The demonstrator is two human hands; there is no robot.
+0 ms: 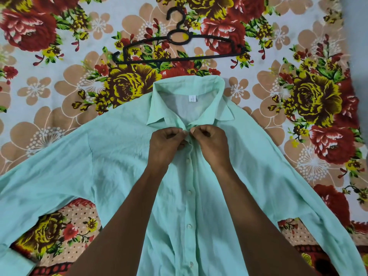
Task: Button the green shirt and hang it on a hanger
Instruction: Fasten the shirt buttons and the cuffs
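- Left hand (166, 143), fingers curled, pinches the placket of the green shirt (111, 162) just below the collar.
- Right hand (209, 143) pinches the opposite edge, fingertips nearly touching the left's.
- Below the grip, four buttons sit fastened; the shirt lies spread on a floral bedsheet (49, 80).
- Beyond the grip, well apart, lies a black hanger (179, 46).

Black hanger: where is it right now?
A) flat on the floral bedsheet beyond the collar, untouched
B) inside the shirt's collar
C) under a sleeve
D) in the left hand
A: the black hanger lies on the floral bedsheet past the green shirt collar, while the left hand and right hand both pinch the placket at the neck.
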